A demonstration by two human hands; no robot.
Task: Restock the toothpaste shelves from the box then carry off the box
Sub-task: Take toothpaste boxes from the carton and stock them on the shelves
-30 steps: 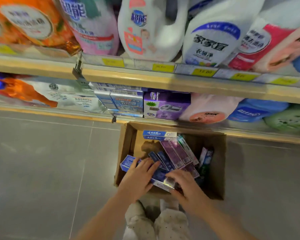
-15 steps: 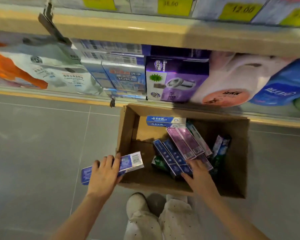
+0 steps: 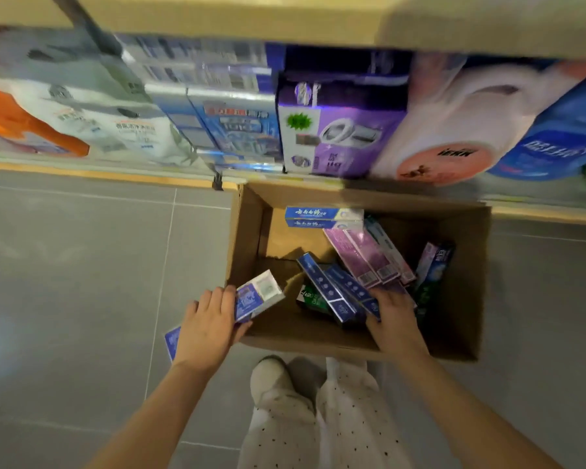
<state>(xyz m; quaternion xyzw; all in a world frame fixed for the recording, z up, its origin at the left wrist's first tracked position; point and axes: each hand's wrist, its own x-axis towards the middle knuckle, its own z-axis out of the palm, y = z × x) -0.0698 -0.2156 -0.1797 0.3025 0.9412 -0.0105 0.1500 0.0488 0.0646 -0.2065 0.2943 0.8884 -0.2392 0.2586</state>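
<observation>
An open cardboard box point(image 3: 247, 231) stands on the floor against the bottom shelf. Inside lie several toothpaste cartons: dark blue ones point(image 3: 329, 289), purple ones point(image 3: 362, 255), a blue-and-white pair point(image 3: 322, 216) at the back and a green one point(image 3: 310, 299). My left hand point(image 3: 207, 328) grips a blue-and-white toothpaste carton point(image 3: 256, 296) over the box's near left corner. My right hand point(image 3: 394, 316) reaches into the box, its fingers on the near ends of the dark blue and purple cartons; whether they grip is hidden.
The bottom shelf point(image 3: 115, 176) holds bagged detergent point(image 3: 92, 120), blue boxes point(image 3: 237, 126), a purple box point(image 3: 339, 137) and a pink-capped white bottle point(image 3: 454, 130). An upper shelf edge point(image 3: 285, 18) overhangs. Grey tiled floor point(image 3: 82, 282) stretches left; my shoes and legs point(image 3: 305, 407) are below the box.
My left hand with its carton has shifted back toward the box's corner. The right hand stays among the cartons. The camera has moved closer and lower.
</observation>
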